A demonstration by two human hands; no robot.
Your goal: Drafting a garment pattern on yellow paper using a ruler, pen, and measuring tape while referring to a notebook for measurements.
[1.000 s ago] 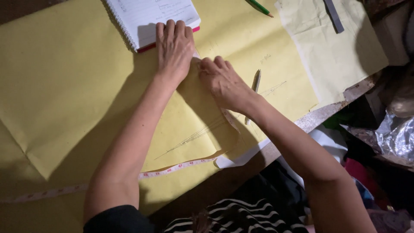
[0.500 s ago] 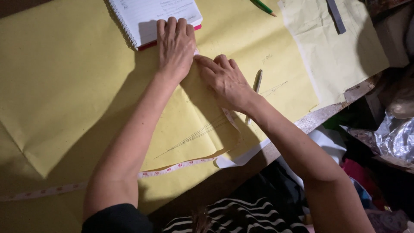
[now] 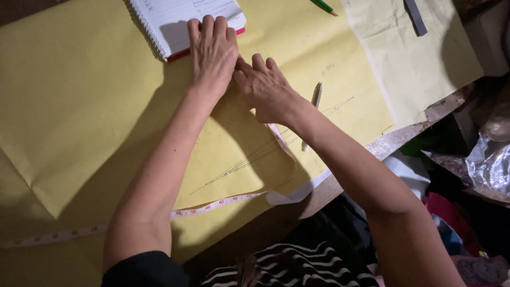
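Note:
My left hand (image 3: 213, 50) lies flat, fingers together, pressing on the big yellow paper sheet (image 3: 79, 95) and overlapping the lower edge of a spiral notebook (image 3: 175, 16). Right beside it my right hand (image 3: 265, 87) also rests palm down on the paper, its fingers touching the left hand. A pink measuring tape (image 3: 212, 204) runs under my right wrist and along the sheet's near edge. A pen (image 3: 313, 103) lies on the paper just right of my right hand. Faint pencil lines cross the sheet near the hands.
A paler yellow sheet (image 3: 419, 58) lies at the right with a grey strip (image 3: 415, 16) on it. A green pencil (image 3: 325, 6) sits at the top. The table edge (image 3: 404, 138) runs diagonally; beyond it are clothes and a crinkled plastic bag (image 3: 491, 165).
My right hand has slid up and left along the paper until its fingers meet the left hand. The left hand has stayed put.

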